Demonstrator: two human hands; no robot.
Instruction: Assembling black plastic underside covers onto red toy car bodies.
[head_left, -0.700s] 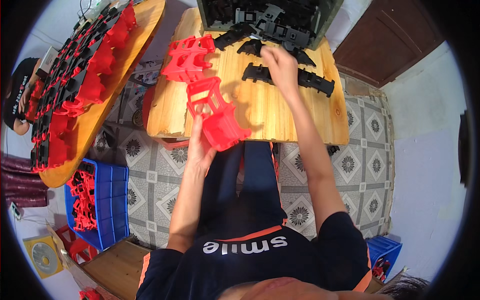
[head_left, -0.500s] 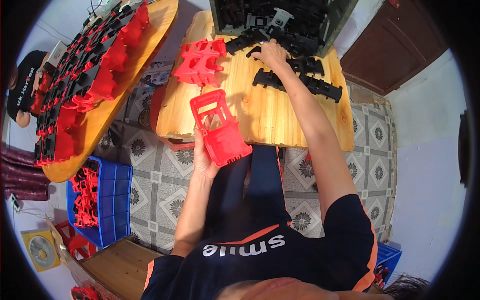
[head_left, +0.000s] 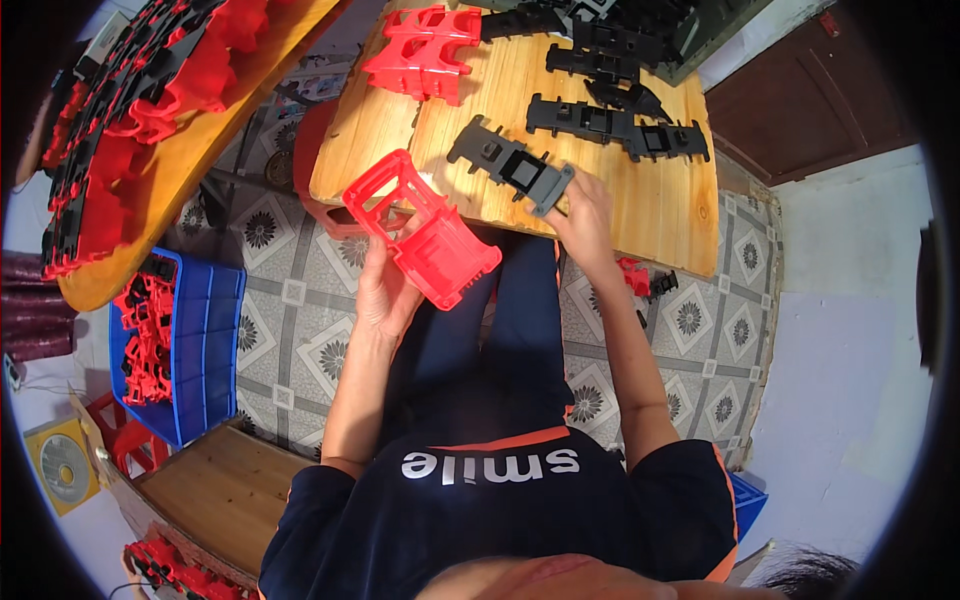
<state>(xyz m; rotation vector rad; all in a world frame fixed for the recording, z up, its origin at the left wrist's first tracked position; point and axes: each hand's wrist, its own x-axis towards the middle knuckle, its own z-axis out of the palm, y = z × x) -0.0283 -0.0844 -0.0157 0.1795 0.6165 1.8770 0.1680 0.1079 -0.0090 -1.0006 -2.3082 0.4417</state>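
My left hand (head_left: 385, 290) grips a red plastic frame (head_left: 443, 252) from below, its large window tilted up and to the left. In my right hand (head_left: 588, 222) is a long black plastic plate (head_left: 510, 165) with a square recess, pinched at its near end. The plate hangs over the table's near edge, a little apart from the red frame. More red plastic frames (head_left: 425, 55) stand together at the table's far left. Several black plastic plates (head_left: 580, 120) lie on the right half of the table.
The wooden table (head_left: 440, 115) carries a dark bin (head_left: 700, 35) of black parts. To the left, another table (head_left: 215, 150) holds rows of red-and-black assemblies. A blue crate (head_left: 207, 345) with similar pieces stands below it. Red and black parts (head_left: 635, 277) lie on the tiled floor.
My right hand has come back from the black parts by the bin, bringing a black plate near the red frame. The left hand keeps its hold, with the frame tilted further.
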